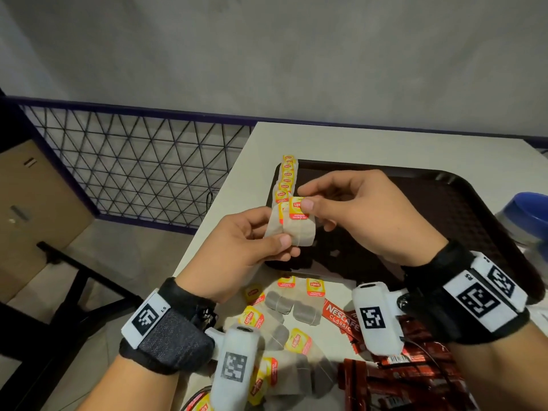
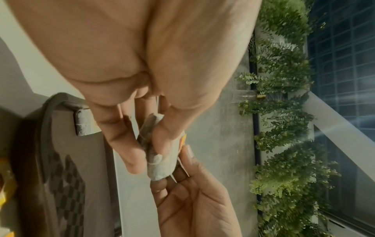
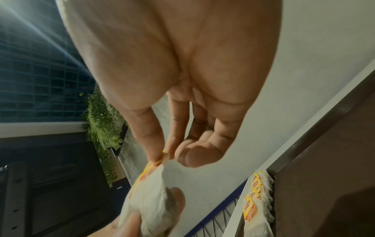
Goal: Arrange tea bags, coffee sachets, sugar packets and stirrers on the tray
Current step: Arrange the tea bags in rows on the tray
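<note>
Tea bag point(image 1: 299, 226) upright, tag up, pinched between left hand point(image 1: 237, 250) and right hand point(image 1: 364, 215).

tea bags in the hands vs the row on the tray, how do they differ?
The held tea bags are off the surface, pinched by the left hand at the pouch and by the right hand at the tag; the row of tea bags lies along the tray's left edge. Held ones are bunched; the row overlaps in a line. Both carry yellow-red Lipton tags.

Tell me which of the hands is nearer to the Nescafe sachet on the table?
Right. The right hand is above the tray, roughly over the Nescafe sachet; the left hand is farther left.
</note>
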Available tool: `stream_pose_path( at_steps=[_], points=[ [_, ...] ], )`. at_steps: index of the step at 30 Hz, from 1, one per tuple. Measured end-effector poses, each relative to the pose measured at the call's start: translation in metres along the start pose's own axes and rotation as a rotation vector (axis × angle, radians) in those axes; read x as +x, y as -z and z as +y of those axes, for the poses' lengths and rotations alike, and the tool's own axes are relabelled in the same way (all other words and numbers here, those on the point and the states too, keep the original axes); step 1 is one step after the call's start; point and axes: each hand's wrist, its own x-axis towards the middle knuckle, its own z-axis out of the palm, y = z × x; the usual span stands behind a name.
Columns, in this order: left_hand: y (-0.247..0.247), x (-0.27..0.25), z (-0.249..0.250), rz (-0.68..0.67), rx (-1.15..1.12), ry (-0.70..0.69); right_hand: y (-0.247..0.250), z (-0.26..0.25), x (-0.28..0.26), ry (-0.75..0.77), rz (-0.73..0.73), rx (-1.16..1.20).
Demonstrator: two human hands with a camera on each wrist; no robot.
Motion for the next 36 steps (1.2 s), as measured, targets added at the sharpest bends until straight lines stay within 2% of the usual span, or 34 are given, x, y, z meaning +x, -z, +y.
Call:
stream_pose_path(
  at_steps=[4,12,16,22,27,31,36],
  points=[
    [-0.001,0.0,0.0,0.047,-0.036,-0.006,0.001,0.002,0.001,-0.01,-0.016,-0.006],
    [-0.001,0.005,0.004,0.244,-0.134,0.005,0.009,0.005,0.003,-0.049,0.067,0.044],
    [0.001,0.006,0.004,0.288,-0.144,-0.003,0.018,0.007,0.002,-0.061,0.096,0.035],
    [0.011,0.01,0.003,0.275,0.148,-0.095,0.024,0.009,0.004,-0.07,0.119,0.037],
    [0.016,0.024,0.029,0.221,0.351,-0.091,0.033,0.011,0.007,-0.078,0.127,0.049],
    [0.021,0.049,0.042,0.27,0.565,-0.035,0.038,0.011,0.008,-0.084,0.139,0.071],
    [0.019,0.069,0.035,0.149,0.649,0.146,0.042,0.011,0.007,-0.08,0.139,0.058]
  ],
)
